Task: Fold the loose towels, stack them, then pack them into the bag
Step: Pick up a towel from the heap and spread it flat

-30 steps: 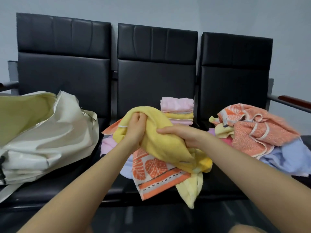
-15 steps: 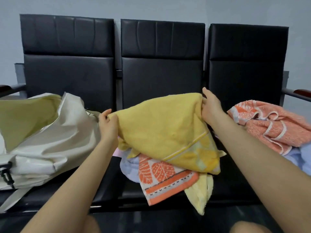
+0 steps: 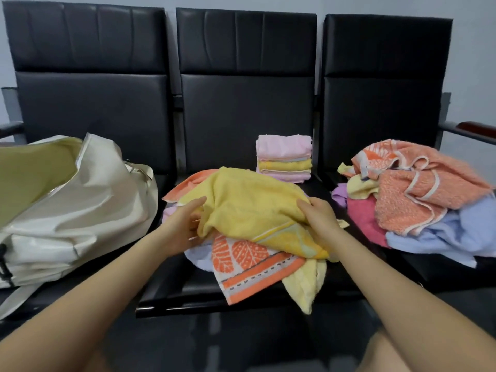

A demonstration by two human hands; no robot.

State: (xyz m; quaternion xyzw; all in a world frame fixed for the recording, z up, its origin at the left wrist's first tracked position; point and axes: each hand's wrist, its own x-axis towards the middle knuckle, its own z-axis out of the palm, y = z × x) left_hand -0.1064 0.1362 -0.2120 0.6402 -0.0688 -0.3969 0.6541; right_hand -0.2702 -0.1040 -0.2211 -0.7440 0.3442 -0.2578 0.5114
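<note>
1. The yellow towel (image 3: 249, 202), held stretched and raised between both hands half a second ago, has been lowered onto the loose heap on the middle seat (image 3: 188, 285) of the bench.
2. The left hand (image 3: 185, 226) is seen at the towel's left edge, thumb on top and fingers tucked beneath the cloth, so a grip on the edge is judged to be kept.
3. The right hand (image 3: 319, 213) is closed on the towel's right edge, the cloth bunched under its fingers.
4. Beneath the fingers, an orange leaf-print towel (image 3: 249, 267) is left unfolded.
5. Beyond the right fingers, the folded stack (image 3: 284, 158) is uncovered to view again; it was hidden by the raised towel.
6. Far left of the left fingers, the open cream bag (image 3: 80, 200) is seen; right of the right fingers, a second unfolded pile (image 3: 418, 194).
7. Folding of this towel is judged to be just starting; packing remains far off.
</note>
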